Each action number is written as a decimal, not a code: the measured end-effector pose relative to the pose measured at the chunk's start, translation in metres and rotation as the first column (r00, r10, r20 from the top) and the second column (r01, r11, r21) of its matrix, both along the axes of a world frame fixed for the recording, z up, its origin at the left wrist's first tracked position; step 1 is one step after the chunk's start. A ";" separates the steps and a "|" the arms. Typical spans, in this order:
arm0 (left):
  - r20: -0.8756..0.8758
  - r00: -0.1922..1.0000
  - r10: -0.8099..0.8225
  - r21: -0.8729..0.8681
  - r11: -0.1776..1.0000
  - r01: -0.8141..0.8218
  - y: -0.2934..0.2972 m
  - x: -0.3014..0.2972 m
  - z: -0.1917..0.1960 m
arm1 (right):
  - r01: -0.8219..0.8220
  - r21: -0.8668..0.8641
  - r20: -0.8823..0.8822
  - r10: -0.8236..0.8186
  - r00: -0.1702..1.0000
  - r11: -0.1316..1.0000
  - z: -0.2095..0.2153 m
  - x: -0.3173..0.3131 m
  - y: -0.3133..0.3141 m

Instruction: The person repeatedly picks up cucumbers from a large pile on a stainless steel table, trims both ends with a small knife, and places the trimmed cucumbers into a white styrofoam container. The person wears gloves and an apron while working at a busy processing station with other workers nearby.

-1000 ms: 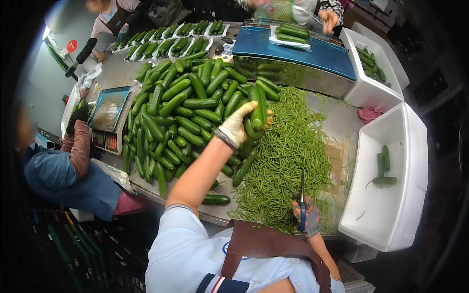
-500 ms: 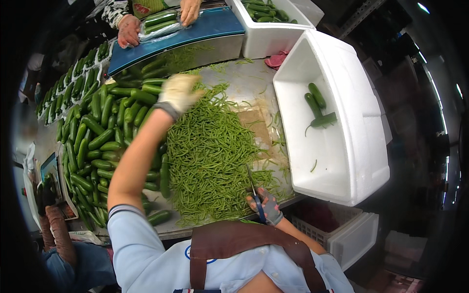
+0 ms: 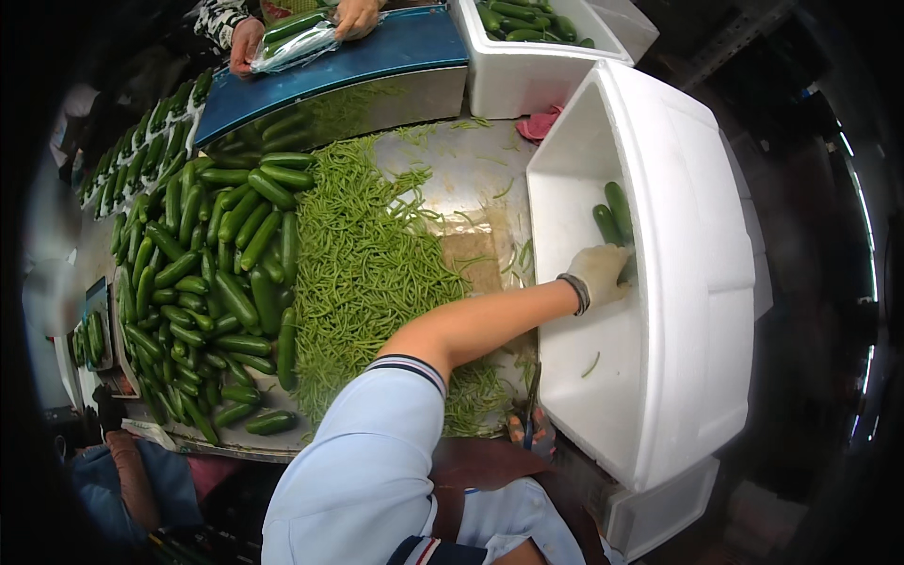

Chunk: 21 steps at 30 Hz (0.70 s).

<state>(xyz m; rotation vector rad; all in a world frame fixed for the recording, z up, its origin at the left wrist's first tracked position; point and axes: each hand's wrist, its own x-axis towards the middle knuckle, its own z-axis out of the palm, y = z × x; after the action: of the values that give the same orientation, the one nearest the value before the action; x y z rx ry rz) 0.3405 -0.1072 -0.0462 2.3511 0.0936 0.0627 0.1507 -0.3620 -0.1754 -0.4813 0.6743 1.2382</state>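
Observation:
My left hand (image 3: 598,273), in a cream glove, reaches across me into the white foam box (image 3: 702,245) at the right. Its fingers are closed around a cucumber (image 3: 628,269), mostly hidden by the glove. Two more cucumbers (image 3: 616,211) lie just beyond that hand, against the inner wall. Low by the box's near corner, my right hand (image 3: 540,435), in a grey and orange glove, is partly hidden behind my body and grips scissors (image 3: 534,388) with the blades pointing away from me. Thin green beans (image 3: 358,264) cover the metal table beneath my left arm.
A large pile of cucumbers (image 3: 202,292) fills the table's left side. Across a raised blue-topped ledge (image 3: 395,47), another person's hands (image 3: 353,17) hold cucumbers in clear film. A second foam box (image 3: 527,80) of cucumbers and a pink cloth (image 3: 538,125) are at the back.
My left hand has swung from above the beans rightward into the foam box and closed on a cucumber there. The right hand still holds the scissors. The other person has lifted and tilted the wrapped cucumbers.

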 end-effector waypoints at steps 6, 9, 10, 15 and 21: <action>-0.186 0.948 0.259 -0.283 0.910 -0.304 0.037 0.013 0.002 | -0.016 -0.069 0.022 0.018 1.000 0.997 -0.007 0.015 -0.005; -0.142 0.964 0.223 -0.204 0.947 -0.249 0.046 0.025 -0.019 | -0.034 -0.088 0.037 0.037 0.999 0.996 -0.010 0.022 -0.002; -0.105 0.984 0.143 -0.241 0.956 -0.165 0.050 0.035 -0.042 | -0.056 -0.093 0.046 0.061 0.997 0.994 -0.010 0.025 0.000; -0.058 0.997 -0.058 0.091 0.994 0.063 0.069 0.023 -0.022 | -0.110 -0.085 0.041 0.114 0.993 0.990 -0.025 0.041 0.007; 0.181 0.978 -0.100 0.780 0.621 -0.081 0.069 0.054 0.006 | -0.160 -0.104 0.052 0.166 0.985 0.982 -0.037 0.056 0.021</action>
<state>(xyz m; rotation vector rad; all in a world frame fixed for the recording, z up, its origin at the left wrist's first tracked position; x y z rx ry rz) 0.3941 -0.0385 -0.0400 3.2211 -0.0737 0.4286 0.2066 -0.3411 -0.2120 -0.6646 0.6570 1.3427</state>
